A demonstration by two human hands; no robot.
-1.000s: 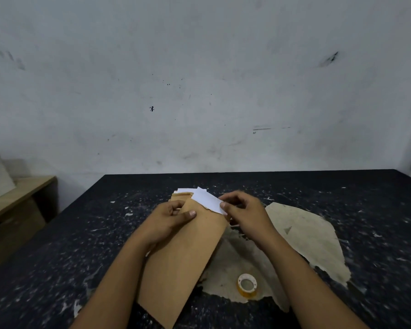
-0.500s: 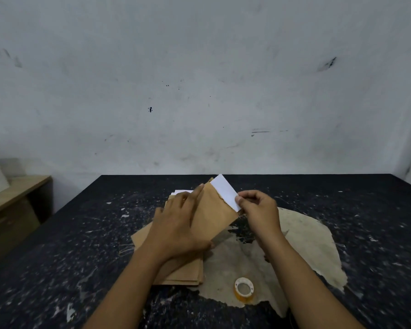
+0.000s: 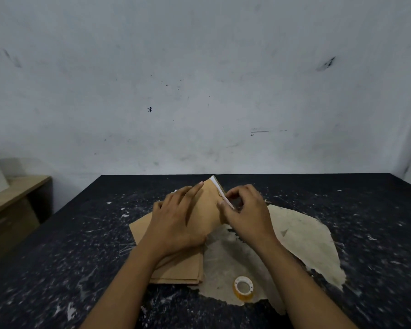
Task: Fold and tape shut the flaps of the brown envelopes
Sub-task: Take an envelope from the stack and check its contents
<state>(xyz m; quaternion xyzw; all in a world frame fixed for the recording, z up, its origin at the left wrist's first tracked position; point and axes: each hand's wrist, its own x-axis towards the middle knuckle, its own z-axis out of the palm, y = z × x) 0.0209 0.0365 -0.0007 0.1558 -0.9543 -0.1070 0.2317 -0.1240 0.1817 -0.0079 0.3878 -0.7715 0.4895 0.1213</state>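
A brown envelope [image 3: 205, 206] lies slanted on top of a stack of brown envelopes [image 3: 178, 271] in the middle of the black table. A narrow strip of white paper [image 3: 223, 194] shows along its upper right end. My left hand [image 3: 176, 222] lies flat on the envelope with straight fingers and presses it down. My right hand [image 3: 246, 210] has its fingers curled and pinches the envelope's end at the white strip. A roll of clear tape [image 3: 243, 288] lies on the table in front of the stack, apart from both hands.
The black table [image 3: 69, 257] has a worn, speckled top with a large pale patch [image 3: 306, 243] where the coating is gone. A wooden shelf [image 3: 14, 205] stands lower at the left. A white wall runs behind the far edge.
The white paper has gone further into the envelope; only a thin strip shows now. My left hand moved onto the envelope and flattened. The envelope came down onto the stack.
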